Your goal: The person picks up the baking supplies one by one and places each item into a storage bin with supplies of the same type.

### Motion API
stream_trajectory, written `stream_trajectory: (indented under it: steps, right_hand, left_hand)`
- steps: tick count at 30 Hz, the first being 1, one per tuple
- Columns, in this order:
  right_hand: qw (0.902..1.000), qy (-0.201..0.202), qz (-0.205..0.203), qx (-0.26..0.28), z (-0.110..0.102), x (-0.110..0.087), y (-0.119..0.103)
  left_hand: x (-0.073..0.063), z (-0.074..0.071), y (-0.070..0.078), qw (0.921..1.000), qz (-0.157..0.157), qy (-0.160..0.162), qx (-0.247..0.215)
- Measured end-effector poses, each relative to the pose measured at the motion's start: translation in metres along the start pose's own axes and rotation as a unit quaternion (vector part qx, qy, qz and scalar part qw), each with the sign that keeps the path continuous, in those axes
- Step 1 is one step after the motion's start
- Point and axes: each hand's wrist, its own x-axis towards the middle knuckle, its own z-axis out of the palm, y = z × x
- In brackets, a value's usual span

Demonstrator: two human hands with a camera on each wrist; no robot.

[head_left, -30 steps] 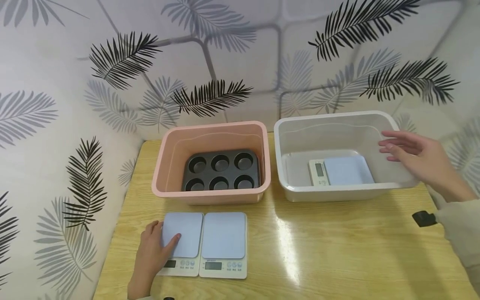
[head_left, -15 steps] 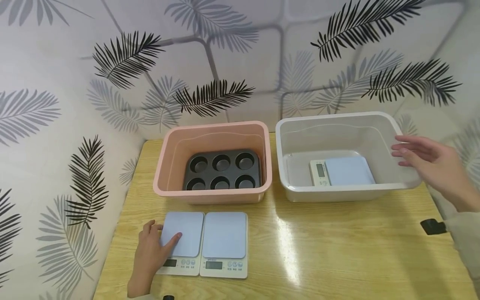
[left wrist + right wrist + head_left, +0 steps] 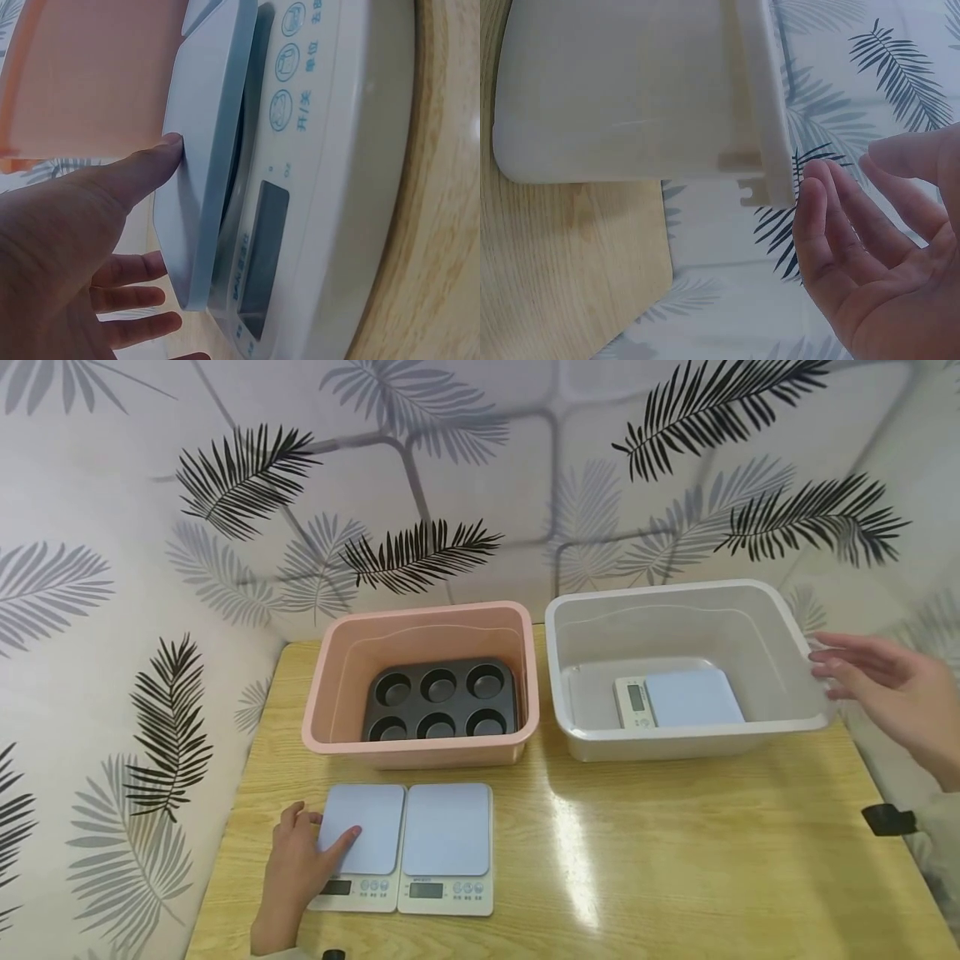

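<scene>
My left hand [image 3: 296, 864] rests at the left kitchen scale [image 3: 363, 831], the thumb touching its pale blue weighing plate [image 3: 206, 142]. The other fingers lie along the plate's left side, loosely bent. A matching kitchen scale [image 3: 447, 831] sits flush against it on the right. My right hand [image 3: 900, 693] hangs at the right end of the white bin [image 3: 690, 746], holding nothing. In the right wrist view its fingertips are beside the bin's rim [image 3: 776, 112]; I cannot tell whether they touch. A third kitchen scale [image 3: 678, 700] lies sideways inside the white bin.
A pink bin [image 3: 420, 756] stands left of the white one and holds a dark muffin tin [image 3: 440, 702]. Both bins are at the back of the wooden table [image 3: 675, 852]. Patterned walls [image 3: 420, 485] rise behind and to the left.
My right hand has moved to the right, from over the white bin's right end to outside its rim. The left hand and the scales have stayed in place.
</scene>
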Motion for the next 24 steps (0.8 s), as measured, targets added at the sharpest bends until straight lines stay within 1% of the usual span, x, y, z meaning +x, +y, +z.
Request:
stream_trajectory:
  steps: [4, 7, 11, 14, 18, 19, 21, 24]
  right_hand:
    - [0.9997, 0.02, 0.008, -0.011, 0.0, -0.001, 0.007]
    - [0.9995, 0.03, 0.012, -0.003, -0.002, -0.002, 0.014]
    - [0.9991, 0.021, 0.035, -0.011, -0.002, -0.004, 0.022]
    - [0.9975, 0.006, 0.055, -0.043, -0.001, -0.007, 0.028]
    - [0.9935, -0.033, 0.064, -0.088, 0.002, -0.011, 0.034]
    - [0.9928, -0.042, 0.065, -0.092, 0.003, -0.012, 0.036]
    - [0.9934, -0.058, 0.061, -0.078, 0.005, -0.013, 0.04]
    - [0.9957, -0.062, 0.055, -0.042, 0.008, -0.015, 0.045]
  left_hand:
    - [0.0, 0.0, -0.001, 1.0, -0.001, 0.001, -0.005]
    - [0.0, 0.0, -0.001, 1.0, 0.0, 0.003, -0.006]
    - [0.001, 0.001, -0.001, 1.0, -0.003, 0.002, -0.006]
    - [0.003, 0.001, -0.002, 1.0, -0.005, 0.0, -0.007]
    - [0.005, 0.001, -0.002, 0.9999, -0.001, -0.001, -0.011]
    - [0.006, 0.001, -0.003, 0.9999, 0.0, -0.002, -0.014]
    - [0.007, 0.001, -0.004, 0.9998, 0.003, -0.005, -0.022]
    - [0.011, 0.002, -0.009, 0.9993, 0.007, -0.012, -0.035]
